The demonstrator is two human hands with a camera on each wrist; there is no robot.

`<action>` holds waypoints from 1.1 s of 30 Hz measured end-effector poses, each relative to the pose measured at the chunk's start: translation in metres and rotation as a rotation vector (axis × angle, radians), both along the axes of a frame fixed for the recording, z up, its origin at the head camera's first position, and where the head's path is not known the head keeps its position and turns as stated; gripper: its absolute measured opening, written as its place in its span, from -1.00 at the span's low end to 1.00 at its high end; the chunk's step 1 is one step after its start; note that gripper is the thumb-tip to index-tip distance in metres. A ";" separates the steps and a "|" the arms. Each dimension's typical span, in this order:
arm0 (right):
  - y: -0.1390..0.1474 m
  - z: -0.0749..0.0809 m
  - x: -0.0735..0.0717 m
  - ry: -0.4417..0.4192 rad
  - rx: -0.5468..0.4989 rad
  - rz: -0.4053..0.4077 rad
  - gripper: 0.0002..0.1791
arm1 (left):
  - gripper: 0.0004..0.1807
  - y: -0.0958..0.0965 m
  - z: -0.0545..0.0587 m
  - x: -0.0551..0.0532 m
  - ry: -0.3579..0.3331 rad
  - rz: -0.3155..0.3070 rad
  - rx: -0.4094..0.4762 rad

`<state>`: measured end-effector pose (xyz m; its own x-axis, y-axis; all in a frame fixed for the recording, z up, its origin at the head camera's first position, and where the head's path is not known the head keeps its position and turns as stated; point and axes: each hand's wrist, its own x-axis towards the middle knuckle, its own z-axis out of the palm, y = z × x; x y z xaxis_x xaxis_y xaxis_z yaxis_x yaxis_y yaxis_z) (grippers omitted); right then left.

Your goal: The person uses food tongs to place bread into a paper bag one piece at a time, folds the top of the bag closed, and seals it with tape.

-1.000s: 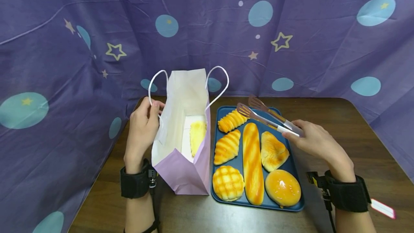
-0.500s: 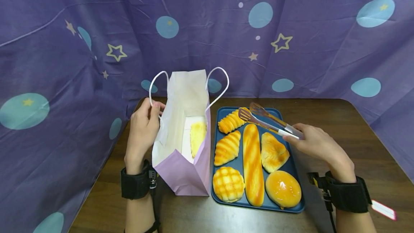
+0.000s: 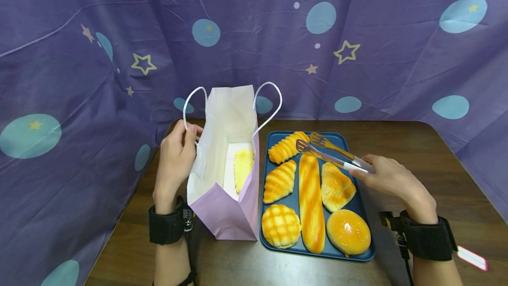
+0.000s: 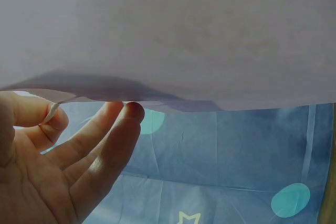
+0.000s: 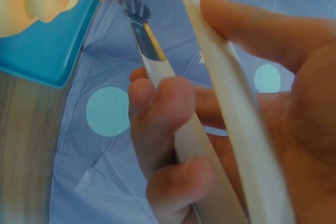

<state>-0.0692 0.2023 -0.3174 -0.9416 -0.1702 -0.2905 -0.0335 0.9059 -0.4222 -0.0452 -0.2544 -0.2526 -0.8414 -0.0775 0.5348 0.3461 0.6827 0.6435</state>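
Note:
My left hand (image 3: 174,160) pinches the white cord handle (image 3: 184,107) on the left side of a lilac paper bag (image 3: 234,217). The bag stands upright and open, with a pale yellow bread slice (image 3: 243,169) inside. My right hand (image 3: 390,180) holds metal tongs (image 3: 333,159), thumb on one arm and fingers round the other, as the right wrist view shows. The tong heads are spread apart above the tray, near a spiral roll (image 3: 286,148) and the far end of a baguette (image 3: 311,206). Nothing is between them.
A blue tray (image 3: 293,253) also bears a croissant (image 3: 279,182), a grid-topped bun (image 3: 281,227), a folded pastry (image 3: 336,186) and a sesame bun (image 3: 348,233). It lies right beside the bag on the wooden table (image 3: 428,162). A purple patterned cloth (image 3: 246,21) hangs behind.
The tongs' heads have lowered toward the tray and shifted slightly right. My left hand and the bag stay in place.

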 end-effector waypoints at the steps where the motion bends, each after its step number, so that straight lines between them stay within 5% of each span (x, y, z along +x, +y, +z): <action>1: 0.000 0.000 0.000 -0.005 0.003 0.002 -0.05 | -0.63 0.000 0.000 0.000 -0.001 0.000 0.001; 33: 0.002 -0.003 0.001 -0.059 0.036 0.050 -0.12 | -0.62 0.000 0.000 0.000 -0.003 -0.001 0.004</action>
<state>-0.0685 0.2046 -0.3201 -0.9133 -0.2045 -0.3522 -0.0546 0.9184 -0.3919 -0.0454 -0.2547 -0.2530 -0.8431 -0.0793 0.5319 0.3447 0.6796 0.6476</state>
